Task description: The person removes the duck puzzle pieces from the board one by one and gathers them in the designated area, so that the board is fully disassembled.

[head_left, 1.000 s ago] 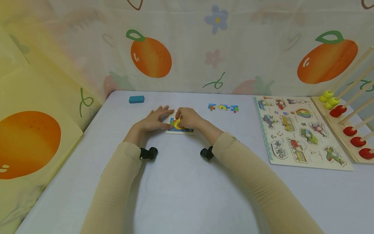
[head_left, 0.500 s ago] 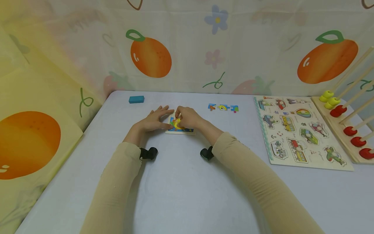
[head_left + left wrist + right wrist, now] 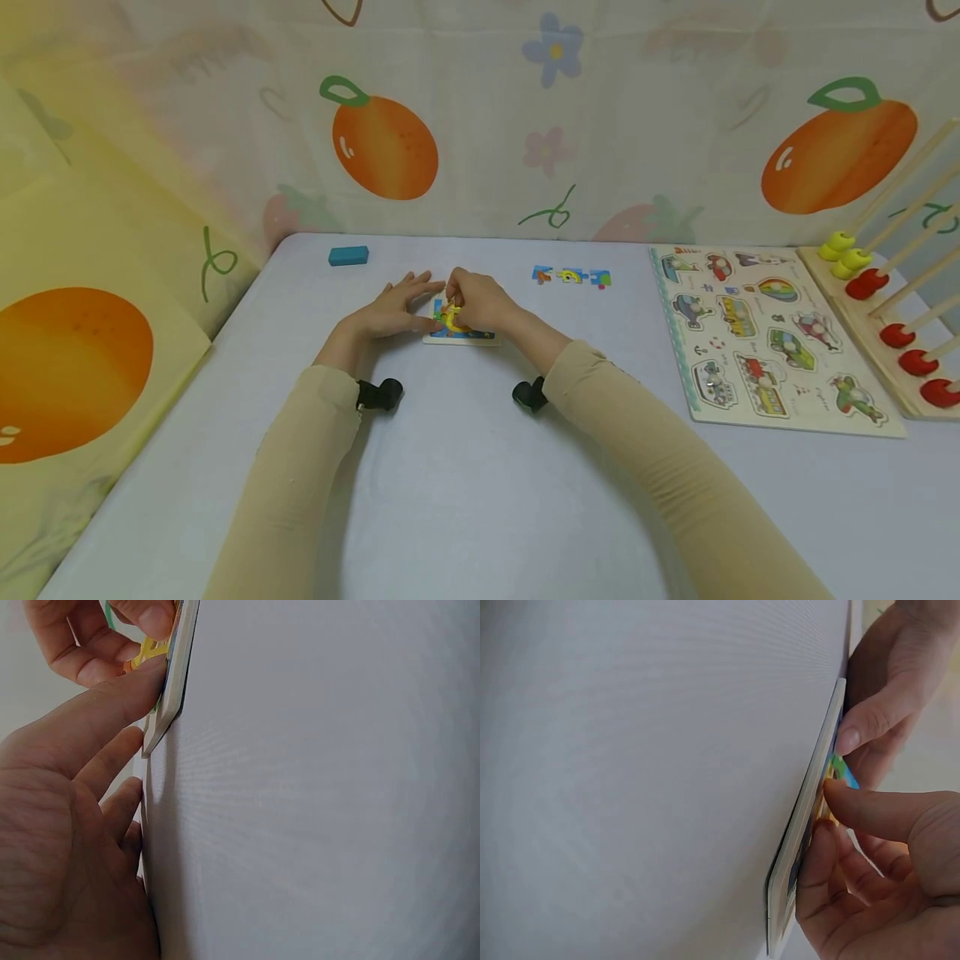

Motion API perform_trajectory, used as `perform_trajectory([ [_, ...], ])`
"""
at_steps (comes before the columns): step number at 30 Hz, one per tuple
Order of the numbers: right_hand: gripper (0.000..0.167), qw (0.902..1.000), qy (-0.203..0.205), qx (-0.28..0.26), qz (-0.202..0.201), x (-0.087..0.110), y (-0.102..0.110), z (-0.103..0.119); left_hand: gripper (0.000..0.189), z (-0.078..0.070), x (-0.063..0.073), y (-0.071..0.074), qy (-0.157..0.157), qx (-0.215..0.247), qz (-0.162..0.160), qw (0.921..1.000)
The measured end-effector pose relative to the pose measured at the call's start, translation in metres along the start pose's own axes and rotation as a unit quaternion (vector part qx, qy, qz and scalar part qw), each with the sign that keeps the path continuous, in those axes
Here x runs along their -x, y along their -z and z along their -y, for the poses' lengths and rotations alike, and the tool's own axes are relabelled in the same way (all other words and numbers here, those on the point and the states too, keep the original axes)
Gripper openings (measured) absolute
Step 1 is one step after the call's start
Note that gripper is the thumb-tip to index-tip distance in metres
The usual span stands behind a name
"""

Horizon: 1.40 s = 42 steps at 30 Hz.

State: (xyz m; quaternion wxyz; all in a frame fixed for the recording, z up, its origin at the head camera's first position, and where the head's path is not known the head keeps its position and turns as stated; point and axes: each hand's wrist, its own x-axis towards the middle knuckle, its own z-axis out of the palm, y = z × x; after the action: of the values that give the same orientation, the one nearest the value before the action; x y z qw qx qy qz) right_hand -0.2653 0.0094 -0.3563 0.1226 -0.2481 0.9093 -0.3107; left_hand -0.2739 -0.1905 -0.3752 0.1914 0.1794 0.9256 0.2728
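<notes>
Pinching near mid-frame with right fingers (image 3: 817,871) the yellow puzzle piece (image 3: 453,320), probably light, stiff, best held by edges; pressing puzzle board (image 3: 450,341) with straight left fingers (image 3: 112,761).

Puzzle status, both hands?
Right hand pinches yellow piece at board. Left hand touches board's left side. Three pieces lie right, clear of hands. Nothing seen in the way.

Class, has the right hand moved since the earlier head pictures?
Yes, slightly: the right hand sits a little higher in the head view, judged against the blue block.
</notes>
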Motion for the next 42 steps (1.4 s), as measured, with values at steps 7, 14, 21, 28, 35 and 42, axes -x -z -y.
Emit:
perform_trajectory([
  [7,0.029,1.0,-0.001,-0.005,-0.001,0.001,0.001,0.002,0.079,0.0,0.0,0.001,0.001,0.002,0.0,1.0],
  [14,0.017,0.9999,-0.003,-0.003,-0.012,-0.001,0.0,0.001,0.078,-0.001,0.001,0.002,0.0,0.003,-0.001,1.0],
  [21,0.017,0.9998,-0.005,-0.006,-0.015,0.0,0.001,0.0,0.079,0.0,-0.002,0.001,0.0,-0.001,-0.001,1.0],
  [28,0.021,0.9992,-0.015,-0.031,-0.021,0.001,0.004,0.001,0.078,0.001,-0.003,0.001,0.0,-0.001,-0.003,1.0],
  [35,0.024,0.9975,-0.027,-0.061,-0.025,-0.002,0.007,0.0,0.076,0.001,-0.003,0.0,-0.004,-0.002,-0.002,1.0],
  [42,0.02,0.9953,-0.039,-0.082,-0.035,0.0,0.015,0.0,0.077,-0.001,-0.001,0.0,0.007,-0.007,-0.002,0.9999],
])
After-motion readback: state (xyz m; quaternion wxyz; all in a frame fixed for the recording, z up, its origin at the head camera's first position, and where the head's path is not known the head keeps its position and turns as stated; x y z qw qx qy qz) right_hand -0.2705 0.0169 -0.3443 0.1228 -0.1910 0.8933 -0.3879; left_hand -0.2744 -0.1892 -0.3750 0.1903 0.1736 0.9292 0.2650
